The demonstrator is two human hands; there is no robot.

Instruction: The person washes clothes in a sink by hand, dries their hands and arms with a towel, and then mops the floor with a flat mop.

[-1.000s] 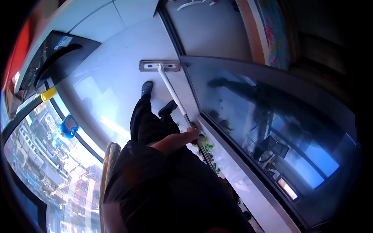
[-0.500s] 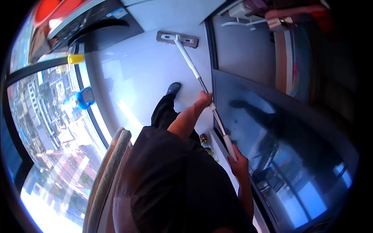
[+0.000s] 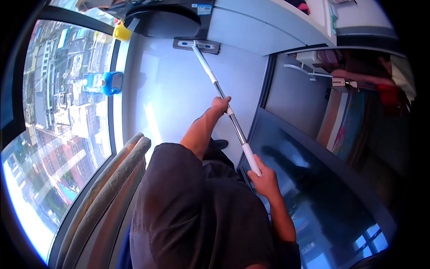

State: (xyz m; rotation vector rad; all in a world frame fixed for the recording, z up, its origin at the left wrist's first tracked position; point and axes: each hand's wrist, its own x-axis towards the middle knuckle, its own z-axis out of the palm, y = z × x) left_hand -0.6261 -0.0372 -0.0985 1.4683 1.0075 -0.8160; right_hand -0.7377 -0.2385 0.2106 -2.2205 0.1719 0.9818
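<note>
A flat mop [image 3: 208,71] slants across the view, its white and steel pole running from the lower middle up to a rectangular head. My left hand [image 3: 220,105] is wrapped round the steel part of the pole about midway. Lower down, my right hand [image 3: 264,176] grips the white handle end. The mop head [image 3: 210,46], with its grey fringe, lies flat on the pale floor [image 3: 170,89] by the foot of a dark appliance [image 3: 168,27] and a white cabinet front [image 3: 251,36].
Blue [image 3: 113,83] and yellow [image 3: 121,32] bottles stand along the window at left. Rolled padded mats [image 3: 107,193] lean at lower left. A dark glass door panel [image 3: 313,179] is close on the right, with a doorway and hanging fabrics [image 3: 345,121] beyond it.
The camera view has shifted, showing more of the cabinet. The mop head now lies against the base of the appliance and cabinet. Both hands keep their hold on the pole.
</note>
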